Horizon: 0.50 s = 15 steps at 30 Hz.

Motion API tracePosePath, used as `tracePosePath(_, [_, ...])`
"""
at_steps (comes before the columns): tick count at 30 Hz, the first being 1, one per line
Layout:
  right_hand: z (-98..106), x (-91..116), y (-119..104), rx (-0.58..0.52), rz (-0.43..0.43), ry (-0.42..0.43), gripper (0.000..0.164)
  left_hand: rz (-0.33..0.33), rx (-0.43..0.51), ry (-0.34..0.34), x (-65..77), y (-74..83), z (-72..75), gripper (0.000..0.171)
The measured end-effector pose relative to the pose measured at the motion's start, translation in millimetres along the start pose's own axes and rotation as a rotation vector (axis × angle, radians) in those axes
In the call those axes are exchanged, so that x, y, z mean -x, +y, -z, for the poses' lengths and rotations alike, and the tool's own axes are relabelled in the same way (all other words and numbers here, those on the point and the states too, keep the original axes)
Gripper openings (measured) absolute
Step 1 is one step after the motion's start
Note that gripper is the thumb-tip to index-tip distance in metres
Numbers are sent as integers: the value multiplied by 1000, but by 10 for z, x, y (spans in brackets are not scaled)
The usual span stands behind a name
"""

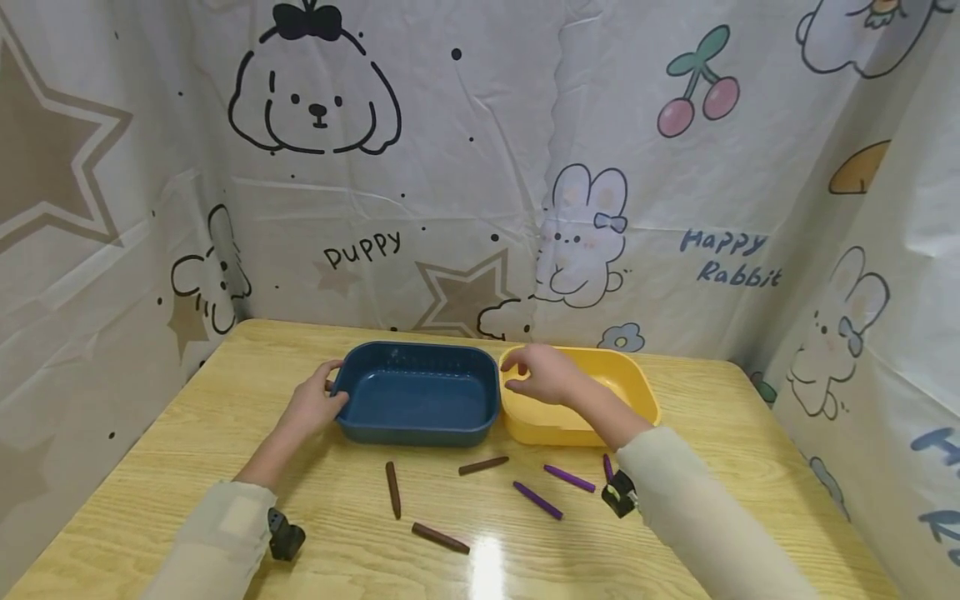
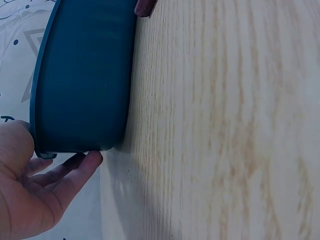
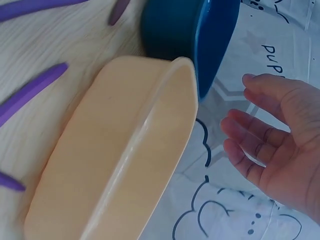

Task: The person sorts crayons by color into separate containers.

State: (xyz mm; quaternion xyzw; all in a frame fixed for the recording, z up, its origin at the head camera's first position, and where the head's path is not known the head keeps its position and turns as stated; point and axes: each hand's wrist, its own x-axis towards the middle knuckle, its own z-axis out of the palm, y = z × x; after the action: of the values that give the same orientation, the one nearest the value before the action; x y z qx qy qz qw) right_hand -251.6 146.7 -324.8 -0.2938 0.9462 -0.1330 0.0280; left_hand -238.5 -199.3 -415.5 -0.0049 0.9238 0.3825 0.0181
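My left hand (image 1: 311, 406) grips the left end of a dark blue plastic bin (image 1: 416, 435), the thumb at its rim and the fingers against the outer end wall. In the left wrist view the fingertips (image 2: 94, 159) touch the bin low on that wall. My right hand (image 1: 551, 375) hovers over the left part of a yellow plastic bin (image 1: 558, 435), fingers loosely bent and holding nothing. The right wrist view shows this hand (image 3: 285, 135) apart from both bins. The two bins stand side by side, their ends close together; nothing lies inside the blue one.
Three brown crayons (image 1: 440, 538) lie on the wooden table (image 1: 675, 533) in front of the blue bin. Three purple crayons (image 1: 537, 500) lie before the yellow bin, one partly hidden by the right wrist camera (image 1: 619, 494). A printed curtain (image 1: 465, 167) hangs behind the table.
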Motion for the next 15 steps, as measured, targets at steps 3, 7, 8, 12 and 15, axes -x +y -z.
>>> tracePosePath(3, [14, 93, 56, -4, -5, -1, 25, 3, 4, 0, -1, 2, 1, 57])
tracePosePath(7, [37, 212, 130, -7, -10, 0, 24, -1, 2, 1, -4, -9, 2, 57])
tracePosePath(8, [43, 241, 150, -8, -17, -1, 25, -1, 2, 0, -4, -13, 0, 57])
tracePosePath(12, [57, 360, 234, -16, -51, 3, 25, -2, 4, 0, -2, -18, -6, 58])
tracePosePath(15, [61, 446, 298, -18, -61, 9, 24, 3, -1, 4, -5, -21, -13, 58])
